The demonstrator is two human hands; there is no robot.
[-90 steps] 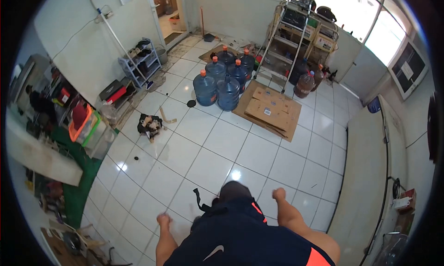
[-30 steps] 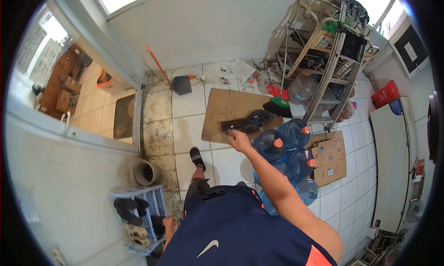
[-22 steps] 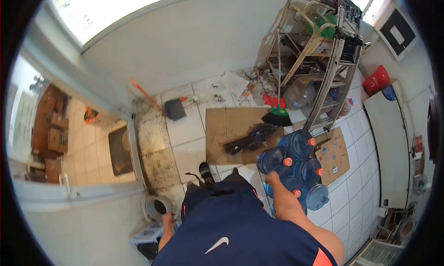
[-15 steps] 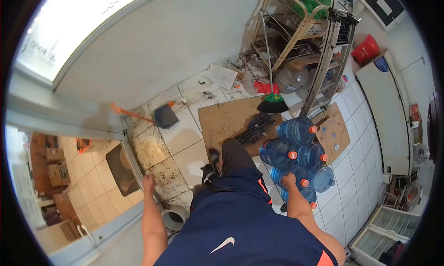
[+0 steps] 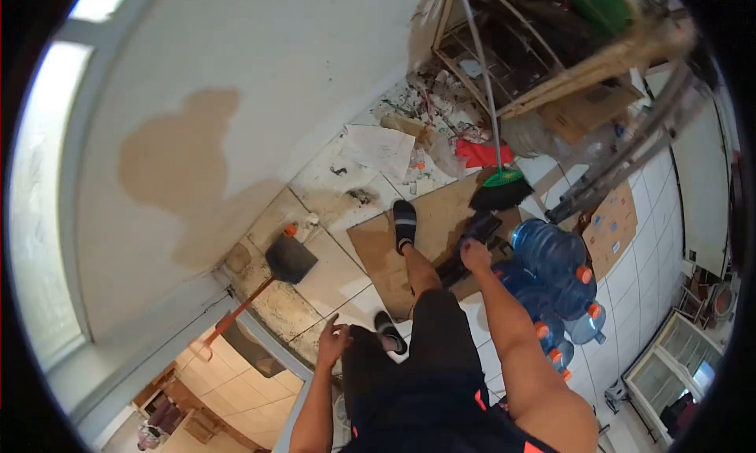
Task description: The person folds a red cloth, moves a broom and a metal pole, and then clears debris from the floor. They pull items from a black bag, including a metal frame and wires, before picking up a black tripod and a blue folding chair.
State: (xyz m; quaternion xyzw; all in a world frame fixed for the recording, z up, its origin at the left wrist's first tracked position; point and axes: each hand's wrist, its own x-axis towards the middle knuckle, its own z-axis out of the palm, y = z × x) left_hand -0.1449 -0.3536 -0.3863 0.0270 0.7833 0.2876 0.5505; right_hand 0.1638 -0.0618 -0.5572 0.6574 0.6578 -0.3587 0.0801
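My left hand point(image 5: 334, 343) hangs beside my left thigh, fingers partly spread and holding nothing visible. My right hand point(image 5: 475, 255) is in front of my right thigh with its fingers curled in. In this view it overlaps a dark, long object point(image 5: 453, 270) lying on the flat cardboard point(image 5: 382, 244). To the right of that hand stand several big blue water jugs point(image 5: 546, 250) with orange caps. Beyond it, a broom point(image 5: 502, 187) with green and black bristles leans on a rack. My feet, in dark slip-on shoes, are on and beside the cardboard.
A grey dustpan point(image 5: 291, 258) with an orange handle lies left of the cardboard. Papers and debris point(image 5: 379, 150) cover the floor along the wall. A metal rack point(image 5: 567, 79) and a blurred ladder point(image 5: 630, 154) stand at the upper right. A doorway opens at lower left.
I have stepped forward, closer to the cardboard and broom. My right hand has left the area over the jugs and is now over the dark object; the jugs sit farther right.
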